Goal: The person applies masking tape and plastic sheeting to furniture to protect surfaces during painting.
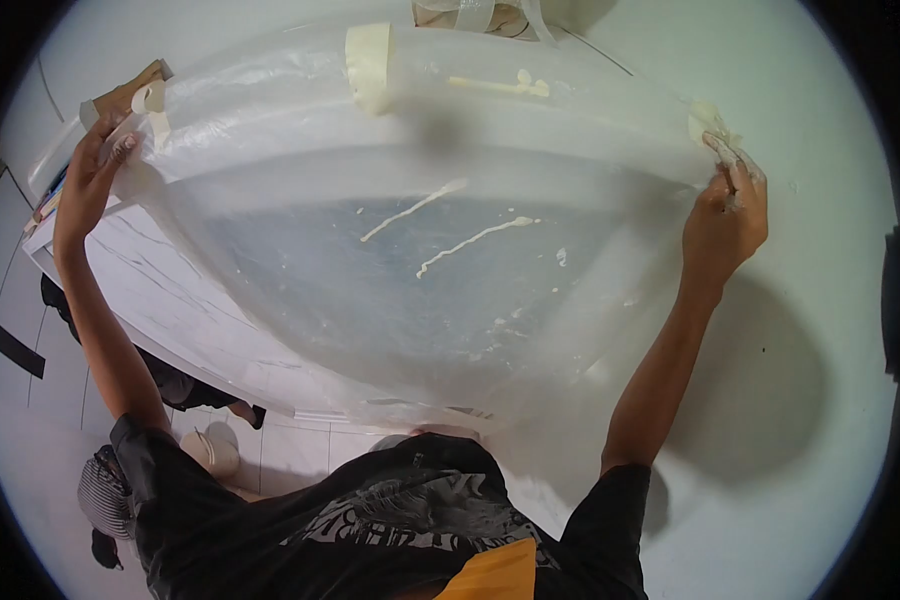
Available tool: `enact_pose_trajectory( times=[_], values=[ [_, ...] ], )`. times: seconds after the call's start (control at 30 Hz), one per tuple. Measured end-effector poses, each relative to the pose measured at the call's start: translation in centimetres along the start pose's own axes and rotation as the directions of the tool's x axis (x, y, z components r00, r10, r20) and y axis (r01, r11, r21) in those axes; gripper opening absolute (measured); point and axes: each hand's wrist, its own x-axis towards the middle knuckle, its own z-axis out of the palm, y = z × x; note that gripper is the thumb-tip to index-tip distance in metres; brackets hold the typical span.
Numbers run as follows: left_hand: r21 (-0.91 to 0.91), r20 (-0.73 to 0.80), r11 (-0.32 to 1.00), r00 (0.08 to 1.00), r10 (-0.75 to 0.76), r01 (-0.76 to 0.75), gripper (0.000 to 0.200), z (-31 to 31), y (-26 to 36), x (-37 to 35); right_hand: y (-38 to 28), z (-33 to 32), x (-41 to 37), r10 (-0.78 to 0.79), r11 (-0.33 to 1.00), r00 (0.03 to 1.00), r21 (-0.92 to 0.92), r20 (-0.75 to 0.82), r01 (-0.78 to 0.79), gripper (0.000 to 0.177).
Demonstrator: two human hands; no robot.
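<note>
A translucent plastic sheet (420, 330) spreads wide in front of me, with cream-coloured drips and smears on it. At its upper left corner, my left hand (92, 180) is closed on the edge, beside a piece of cream masking tape (150, 100). Far to the right, my right hand (730, 205) has its fingers pressed together on the opposite corner, just below another tape piece (708, 118). White residue coats those fingers. A wider tape strip (370, 70) sticks to the sheet's upper edge, between the hands.
A pale wall (810, 180) rises at the right. Below left of the sheet lies a white marbled surface (170, 270). A bucket (210, 453) stands on the tiled floor. Another person's foot (245, 412) and a striped head covering (107, 492) show at the lower left.
</note>
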Motion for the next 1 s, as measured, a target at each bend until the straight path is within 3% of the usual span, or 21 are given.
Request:
enact_pose_trajectory(
  times=[0.1,0.17,0.2,0.3,0.37,0.4,0.43,0.47,0.5,0.53,0.57,0.63,0.67,0.7,0.77,0.8,0.83,0.9,0.97,1.0],
  values=[
    [-0.011,0.038,0.999,0.999,-0.037,0.038,0.059,-0.2,1.9,0.2,-0.7,-0.6,0.2,-0.027,0.997,0.998,-0.076,0.056,0.031,0.031],
    [0.029,0.134,0.993,0.984,-0.117,0.114,0.059,-0.7,-0.2,0.8,-1.2,-0.4,0.2,0.134,0.991,0.984,0.006,0.114,-0.136,0.03],
    [0.026,0.091,0.997,0.993,-0.073,0.071,0.057,-0.5,-0.8,0.9,-1.2,-0.5,0.2,0.138,0.99,0.983,-0.002,0.125,-0.139,0.03],
    [0.005,0.139,0.989,0.979,-0.146,0.147,0.052,0.0,-0.4,1.4,-0.6,-0.9,0.5,0.043,0.999,0.987,-0.035,0.155,-0.038,0.03],
    [0.173,0.144,0.985,0.99,0.0,-0.025,0.052,0.6,0.8,1.7,0.3,-1.0,0.5,-0.041,0.977,0.985,-0.2,0.167,0.075,0.03],
    [0.19,0.248,0.975,0.966,0.068,-0.117,0.052,0.1,-0.2,2.5,0.2,-1.1,0.4,-0.03,0.974,0.982,-0.215,0.186,0.07,0.03],
    [0.183,0.271,0.976,0.96,0.066,-0.119,0.052,-0.2,0.3,3.0,0.0,-1.2,0.5,0.003,0.962,0.982,-0.269,0.19,0.049,0.028],
    [0.43,0.219,0.828,0.932,0.29,-0.359,0.05,-0.6,0.9,3.1,0.0,-1.3,0.4,0.035,0.946,0.98,-0.322,0.197,0.031,0.026],
    [0.534,0.232,0.71,0.887,0.398,-0.459,0.049,-0.2,1.3,2.6,0.2,-1.2,0.1,0.046,0.944,0.975,-0.329,0.216,0.029,0.026],
    [0.632,0.242,0.568,0.831,0.501,-0.527,0.048,0.2,1.9,2.1,0.9,-1.4,0.2,-0.045,0.893,0.976,-0.429,0.213,0.135,0.025],
    [0.535,0.19,0.685,0.86,0.474,-0.495,0.04,0.8,3.1,1.5,1.3,-1.5,0.2,-0.14,0.823,0.966,-0.517,0.218,0.236,0.025],
    [0.304,0.095,0.865,0.916,0.39,-0.399,0.024,2.4,6.0,0.6,1.3,-1.0,0.0,-0.107,0.795,0.971,-0.568,0.215,0.213,0.027],
    [0.17,0.058,0.925,0.941,0.334,-0.339,0.019,2.7,6.9,0.2,1.2,-1.0,0.1,-0.172,0.771,0.96,-0.576,0.222,0.271,0.027],
    [0.159,0.073,0.927,0.941,0.331,-0.339,0.019,2.6,7.6,-0.1,1.4,-1.0,-0.1,-0.235,0.742,0.944,-0.585,0.232,0.329,0.027],
    [0.279,0.298,0.774,0.818,0.492,-0.568,0.027,2.1,9.0,-0.6,2.4,-0.7,-0.7,-0.252,0.782,0.944,-0.529,0.215,0.329,0.025],
    [0.219,0.261,0.829,0.849,0.459,-0.515,0.043,2.8,9.7,-1.5,3.0,-0.5,-0.9,-0.274,0.825,0.945,-0.462,0.176,0.326,0.025],
    [0.202,0.26,0.83,0.846,0.466,-0.52,0.043,2.4,8.7,-2.9,3.6,-0.4,-1.1,-0.274,0.816,0.944,-0.476,0.183,0.329,0.025],
    [0.301,0.25,0.903,0.939,0.237,-0.308,0.042,0.4,3.6,-5.7,4.4,-0.3,-1.1,-0.311,0.765,0.927,-0.524,0.21,0.375,0.024],
    [0.305,0.182,0.929,0.971,0.158,-0.208,0.047,2.0,3.3,-5.6,0.9,-0.2,-1.0,-0.178,0.844,0.966,-0.476,0.186,0.247,0.025],
    [0.411,0.198,0.87,0.958,0.207,-0.273,0.047,2.8,4.4,-5.4,-0.7,-0.5,-0.7,-0.102,0.879,0.976,-0.441,0.195,0.18,0.028]
  ],
)
